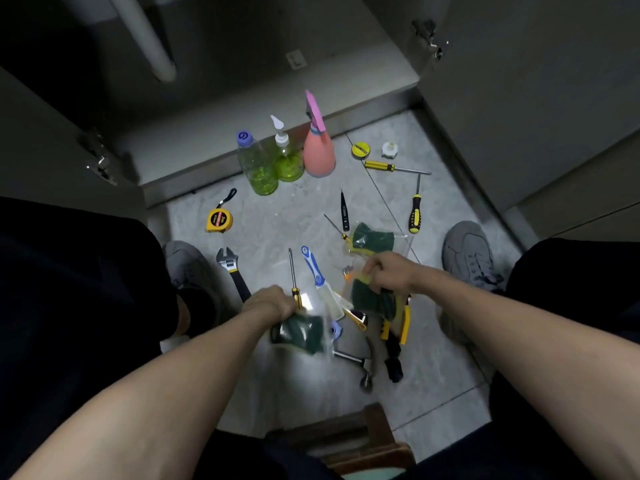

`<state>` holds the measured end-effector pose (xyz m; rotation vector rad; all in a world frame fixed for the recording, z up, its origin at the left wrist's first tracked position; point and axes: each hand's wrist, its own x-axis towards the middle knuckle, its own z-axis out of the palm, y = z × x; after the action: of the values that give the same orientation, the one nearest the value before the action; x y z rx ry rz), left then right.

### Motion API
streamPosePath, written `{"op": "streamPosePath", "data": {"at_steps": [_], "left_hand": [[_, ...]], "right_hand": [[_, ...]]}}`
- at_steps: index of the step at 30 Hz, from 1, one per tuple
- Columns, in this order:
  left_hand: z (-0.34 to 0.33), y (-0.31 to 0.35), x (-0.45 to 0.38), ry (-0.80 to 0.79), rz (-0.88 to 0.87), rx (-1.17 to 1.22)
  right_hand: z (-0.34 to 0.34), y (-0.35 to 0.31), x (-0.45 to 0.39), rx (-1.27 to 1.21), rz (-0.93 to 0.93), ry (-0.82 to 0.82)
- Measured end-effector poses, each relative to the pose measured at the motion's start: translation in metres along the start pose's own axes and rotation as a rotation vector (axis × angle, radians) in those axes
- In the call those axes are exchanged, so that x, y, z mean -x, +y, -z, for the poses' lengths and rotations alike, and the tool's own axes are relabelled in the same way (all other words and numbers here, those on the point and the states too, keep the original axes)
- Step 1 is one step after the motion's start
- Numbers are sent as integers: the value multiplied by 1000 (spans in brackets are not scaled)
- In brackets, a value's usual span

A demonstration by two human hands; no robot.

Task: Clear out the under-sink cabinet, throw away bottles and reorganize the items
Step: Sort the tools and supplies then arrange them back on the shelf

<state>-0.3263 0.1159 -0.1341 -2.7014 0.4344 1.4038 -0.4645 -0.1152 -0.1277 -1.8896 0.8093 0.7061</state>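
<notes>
Three bottles stand at the open cabinet's front edge: a clear bottle (pixel 257 168) and a pump bottle (pixel 287 160), both holding green liquid, and a pink spray bottle (pixel 318 147), contents not visible. The left hand (pixel 268 302) is closed on a bagged green sponge pack (pixel 300 332). The right hand (pixel 389 271) grips a second sponge pack (pixel 375 299); a third sponge pack (pixel 373 239) lies just beyond. Screwdrivers, a tape measure (pixel 219 220), a wrench (pixel 231 271) and a hammer (pixel 360 367) are scattered across the tile floor (pixel 277 223)

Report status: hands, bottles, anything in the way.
Left hand and right hand each grip a bagged sponge. Three bottles upright by cabinet edge, untouched. Tools scattered across floor.
</notes>
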Motion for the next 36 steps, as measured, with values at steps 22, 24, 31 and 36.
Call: {"op": "streamPosePath", "data": {"at_steps": [22,24,31,36], "left_hand": [[94,139,-125,599,-418,95],[104,158,-126,665,-627,71],[122,255,-163,504,-841,-60],[129,287,-214,486,-633,-34]], "right_hand": [[161,-16,-145,153,33,705],[189,-19,-169,212,115,711],[203,-12,-227,477,203,521],[202,12,-224,520,276,569]]}}
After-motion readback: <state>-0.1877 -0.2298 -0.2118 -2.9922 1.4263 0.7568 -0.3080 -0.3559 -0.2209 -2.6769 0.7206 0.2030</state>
